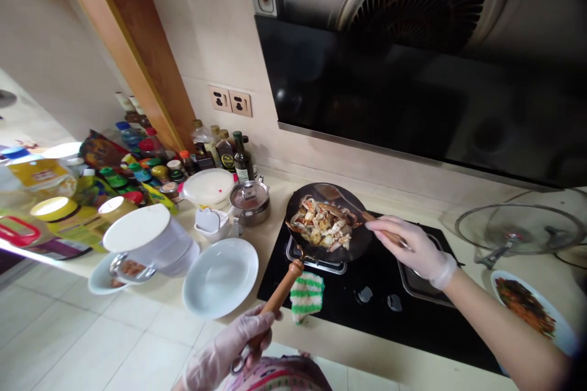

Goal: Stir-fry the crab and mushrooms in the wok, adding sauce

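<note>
My left hand (238, 339), in a clear plastic glove, is wrapped round the wooden handle (279, 293) of a dark wok (362, 247) on the left burner. Pieces of crab (323, 223), pale and orange, lie heaped in the wok. In my right hand (417, 250), also gloved, is the wooden handle of a spatula (389, 233). Its broad blade rests near the far inside wall of the wok, behind the crab. A green-and-white striped cloth (307, 294) lies in front of the burner, beside the wok handle.
Left of the black stove (380, 324) stand an empty white bowl (220, 278), a lidded steel pot (250, 201) and many bottles (227, 153). To the right are a glass lid (518, 229) and a dish of cooked food (527, 305). A range hood (403, 91) hangs above.
</note>
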`<action>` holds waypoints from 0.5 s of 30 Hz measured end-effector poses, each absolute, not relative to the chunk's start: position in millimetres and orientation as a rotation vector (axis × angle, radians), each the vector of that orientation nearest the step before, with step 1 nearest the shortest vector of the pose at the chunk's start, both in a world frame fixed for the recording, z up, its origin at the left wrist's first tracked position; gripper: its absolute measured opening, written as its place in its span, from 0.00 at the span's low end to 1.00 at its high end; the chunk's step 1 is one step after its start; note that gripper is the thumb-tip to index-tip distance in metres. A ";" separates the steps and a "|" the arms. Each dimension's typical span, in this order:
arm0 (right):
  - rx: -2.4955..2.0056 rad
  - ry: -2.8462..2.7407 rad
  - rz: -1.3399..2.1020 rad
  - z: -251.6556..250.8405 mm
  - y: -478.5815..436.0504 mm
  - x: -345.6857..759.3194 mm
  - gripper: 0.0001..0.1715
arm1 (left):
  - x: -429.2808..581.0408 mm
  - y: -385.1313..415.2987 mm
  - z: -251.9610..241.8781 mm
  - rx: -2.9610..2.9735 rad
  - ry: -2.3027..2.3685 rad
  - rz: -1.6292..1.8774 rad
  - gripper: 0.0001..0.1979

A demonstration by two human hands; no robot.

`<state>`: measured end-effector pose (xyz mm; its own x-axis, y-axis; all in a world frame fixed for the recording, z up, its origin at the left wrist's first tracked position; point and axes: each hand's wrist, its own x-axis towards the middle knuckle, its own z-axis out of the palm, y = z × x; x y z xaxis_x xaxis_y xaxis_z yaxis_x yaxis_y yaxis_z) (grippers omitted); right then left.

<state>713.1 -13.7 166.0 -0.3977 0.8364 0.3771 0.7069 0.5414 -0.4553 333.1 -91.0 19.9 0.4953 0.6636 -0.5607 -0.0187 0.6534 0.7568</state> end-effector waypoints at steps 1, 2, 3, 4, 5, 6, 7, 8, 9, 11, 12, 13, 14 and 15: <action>-1.270 -2.091 0.280 166.5 -20.3 719.7 0.12 | 333.3 -91.2 19.4 0.760 0.978 0.472 0.28; -1.299 -1.954 0.270 165.0 -26.5 726.5 0.11 | 333.5 -91.3 18.7 0.758 0.979 0.479 0.27; -1.329 -1.806 0.265 161.8 -32.2 733.2 0.11 | 333.9 -91.3 17.8 0.759 0.983 0.483 0.26; -1.355 -1.663 0.271 157.3 -37.2 739.1 0.10 | 334.4 -91.1 16.9 0.765 0.990 0.487 0.26; -1.375 -1.544 0.290 152.2 -41.5 743.9 0.10 | 335.0 -90.9 16.0 0.772 0.994 0.487 0.27; -1.392 -1.447 0.313 146.7 -45.0 747.6 0.11 | 335.7 -90.7 15.2 0.780 0.994 0.489 0.27; -1.407 -1.367 0.337 141.2 -47.6 750.1 0.13 | 336.5 -90.5 14.7 0.785 0.992 0.494 0.28; -1.419 -1.297 0.365 136.0 -49.4 751.7 0.14 | 337.2 -90.5 14.5 0.785 0.990 0.500 0.29; -1.429 -1.229 0.399 130.9 -50.3 752.8 0.16 | 337.7 -90.7 14.4 0.783 0.991 0.506 0.30; -1.436 -1.078 0.470 121.9 -49.9 754.7 0.19 | 338.5 -91.5 14.9 0.775 0.991 0.525 0.28; -1.431 -0.999 0.504 117.7 -48.8 756.3 0.20 | 338.7 -92.1 15.2 0.768 0.991 0.535 0.27; -1.415 -0.925 0.538 113.8 -47.2 758.5 0.20 | 338.8 -92.6 15.5 0.760 0.988 0.543 0.26; -1.387 -0.853 0.564 110.2 -45.3 761.2 0.20 | 339.1 -93.1 15.9 0.752 0.981 0.550 0.25; -1.350 -0.784 0.584 106.8 -43.2 764.3 0.21 | 339.4 -93.5 16.2 0.745 0.977 0.557 0.25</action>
